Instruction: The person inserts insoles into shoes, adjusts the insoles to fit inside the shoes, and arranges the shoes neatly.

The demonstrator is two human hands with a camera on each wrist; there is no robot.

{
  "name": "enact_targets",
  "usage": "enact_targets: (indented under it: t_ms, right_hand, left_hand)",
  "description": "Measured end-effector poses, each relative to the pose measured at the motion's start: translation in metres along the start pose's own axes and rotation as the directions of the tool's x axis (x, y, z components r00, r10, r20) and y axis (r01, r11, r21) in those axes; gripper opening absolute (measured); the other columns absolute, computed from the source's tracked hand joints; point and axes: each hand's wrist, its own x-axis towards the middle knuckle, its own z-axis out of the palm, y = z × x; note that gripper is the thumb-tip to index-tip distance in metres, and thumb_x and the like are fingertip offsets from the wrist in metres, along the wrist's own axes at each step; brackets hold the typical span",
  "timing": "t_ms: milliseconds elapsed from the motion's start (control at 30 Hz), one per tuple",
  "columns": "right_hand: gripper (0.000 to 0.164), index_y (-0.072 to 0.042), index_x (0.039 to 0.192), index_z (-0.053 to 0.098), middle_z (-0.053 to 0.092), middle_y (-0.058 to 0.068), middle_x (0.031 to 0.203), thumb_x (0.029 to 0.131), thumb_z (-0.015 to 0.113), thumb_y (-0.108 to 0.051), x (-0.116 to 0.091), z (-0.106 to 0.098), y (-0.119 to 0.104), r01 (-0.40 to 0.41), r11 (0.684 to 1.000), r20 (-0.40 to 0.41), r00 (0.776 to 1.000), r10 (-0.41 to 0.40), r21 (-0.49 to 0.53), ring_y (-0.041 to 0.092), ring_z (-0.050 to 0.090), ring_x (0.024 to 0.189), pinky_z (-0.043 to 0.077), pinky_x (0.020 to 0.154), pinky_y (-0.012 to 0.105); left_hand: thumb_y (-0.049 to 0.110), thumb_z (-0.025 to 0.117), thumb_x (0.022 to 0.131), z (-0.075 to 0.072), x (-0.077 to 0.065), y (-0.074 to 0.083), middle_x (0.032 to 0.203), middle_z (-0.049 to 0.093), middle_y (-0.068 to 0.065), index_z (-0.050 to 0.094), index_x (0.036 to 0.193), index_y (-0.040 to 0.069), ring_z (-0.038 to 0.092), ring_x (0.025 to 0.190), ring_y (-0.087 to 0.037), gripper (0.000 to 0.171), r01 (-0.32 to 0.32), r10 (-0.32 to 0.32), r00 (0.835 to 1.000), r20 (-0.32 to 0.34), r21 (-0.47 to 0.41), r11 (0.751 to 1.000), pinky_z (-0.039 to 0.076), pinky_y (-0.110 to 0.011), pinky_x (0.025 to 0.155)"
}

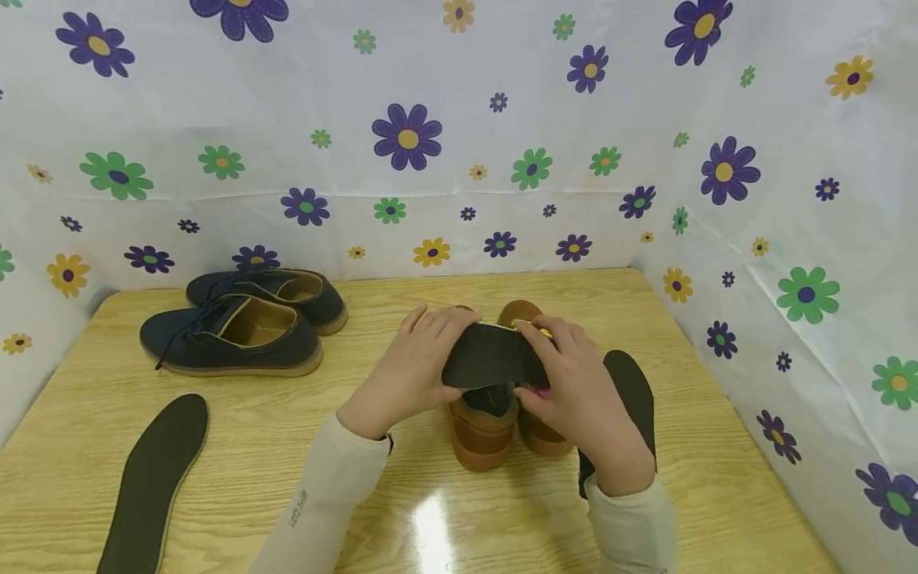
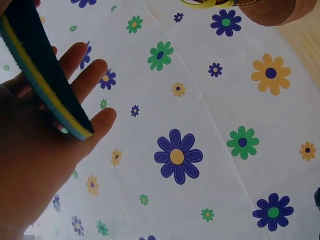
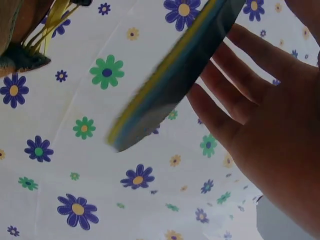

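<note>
**Both hands hold one insole above the brown shoes**

Fingers of the left hand (image 1: pixel 412 371) and right hand (image 1: pixel 574 383) curl round the ends of a dark insole (image 1: pixel 495 359), gripping it just above the pair of brown shoes (image 1: pixel 480 430) near the middle of the wooden table (image 1: pixel 373 494). A second insole (image 1: pixel 634 387) lies beside the shoes toward the right edge. A third insole (image 1: pixel 154 478) lies near the front-left corner. Two navy lace-up shoes (image 1: pixel 237 335) stand toward the back-left corner.
</note>
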Motion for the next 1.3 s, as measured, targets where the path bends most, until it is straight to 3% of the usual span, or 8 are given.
enact_targets:
  t_ms: [167,467,700,900,1000,1100,1200,1300]
  right_hand:
    - [0.084,-0.001,0.14,0.053,0.05,0.019,0.13,0.066,0.089,-0.02,0.004,0.013,-0.01,0.031,0.996,-0.036,0.999,-0.034,-0.079,0.039,0.048,0.12,0.038,0.102,0.053]
    - [0.076,-0.001,0.132,0.059,0.054,0.016,0.124,0.066,0.09,-0.022,0.003,0.025,-0.016,0.04,0.985,-0.133,0.989,-0.062,-0.166,0.037,0.053,0.114,0.041,0.099,0.049]
    - [0.062,-0.003,0.122,0.064,0.059,0.012,0.112,0.07,0.087,-0.029,0.001,0.018,-0.008,0.104,0.966,-0.114,0.984,-0.134,-0.236,0.03,0.06,0.097,0.051,0.083,0.041]
    - [0.047,0.001,0.111,0.065,0.059,0.012,0.098,0.077,0.082,-0.026,-0.007,0.009,0.008,0.103,0.966,-0.12,0.984,-0.134,-0.237,0.025,0.061,0.078,0.053,0.059,0.033]
    - [0.045,0.004,0.108,0.064,0.057,0.012,0.091,0.078,0.081,-0.024,-0.013,0.002,0.024,0.008,0.99,-0.117,0.993,-0.024,-0.138,0.022,0.059,0.068,0.05,0.052,0.033]
    - [0.042,0.006,0.106,0.063,0.058,0.011,0.083,0.08,0.08,-0.023,-0.021,-0.01,0.041,-0.189,0.982,-0.105,0.976,0.189,0.008,0.019,0.055,0.064,0.047,0.056,0.034]
    - [0.045,0.006,0.106,0.063,0.06,0.009,0.081,0.083,0.076,-0.03,-0.029,-0.023,0.054,-0.414,0.904,-0.067,0.904,0.422,0.11,0.02,0.056,0.069,0.048,0.062,0.037]
    - [0.052,0.005,0.105,0.063,0.062,0.01,0.083,0.084,0.073,-0.042,-0.036,-0.035,0.059,-0.578,0.803,-0.001,0.811,0.585,0.148,0.022,0.057,0.073,0.049,0.068,0.039]
  left_hand:
    - [0.023,0.091,0.064,-0.002,-0.001,0.001,0.134,0.056,-0.011,0.052,0.135,0.007,0.053,0.121,-0.03,0.083,-0.01,0.011,0.999,-0.03,0.037,0.999,0.024,-0.053,0.112]
    - [0.022,0.088,0.068,-0.003,0.0,0.007,0.126,0.06,-0.009,0.057,0.131,0.009,0.056,0.118,-0.028,0.072,-0.046,0.048,0.998,-0.043,0.04,0.998,0.026,-0.052,0.111]
    - [0.021,0.084,0.075,0.003,0.006,0.01,0.121,0.061,-0.004,0.06,0.123,0.013,0.055,0.12,-0.024,0.054,-0.114,0.116,0.991,-0.061,0.036,0.993,0.028,-0.052,0.11]
    - [0.023,0.082,0.078,0.008,0.023,0.014,0.144,0.049,-0.009,0.061,0.132,0.017,0.036,0.14,-0.034,0.058,-0.158,0.16,0.987,-0.025,0.059,0.986,0.023,-0.054,0.112]
    - [0.024,0.082,0.077,0.009,0.033,0.015,0.153,0.035,-0.017,0.052,0.142,0.016,0.025,0.145,-0.039,0.073,-0.126,0.128,0.991,-0.048,0.046,0.991,0.022,-0.056,0.113]
    - [0.021,0.082,0.078,0.009,0.042,0.012,0.15,0.036,-0.023,0.047,0.145,0.007,0.027,0.144,-0.042,0.076,-0.084,0.087,0.991,-0.104,0.04,0.996,0.024,-0.054,0.113]
    - [0.017,0.079,0.081,0.009,0.05,0.009,0.139,0.048,-0.022,0.053,0.135,-0.001,0.04,0.136,-0.04,0.062,-0.072,0.078,0.99,-0.113,0.061,0.996,0.031,-0.049,0.111]
    - [0.017,0.075,0.085,0.013,0.058,0.01,0.122,0.059,-0.016,0.062,0.121,-0.001,0.052,0.121,-0.033,0.042,-0.108,0.113,0.993,-0.038,0.111,0.988,0.039,-0.043,0.105]
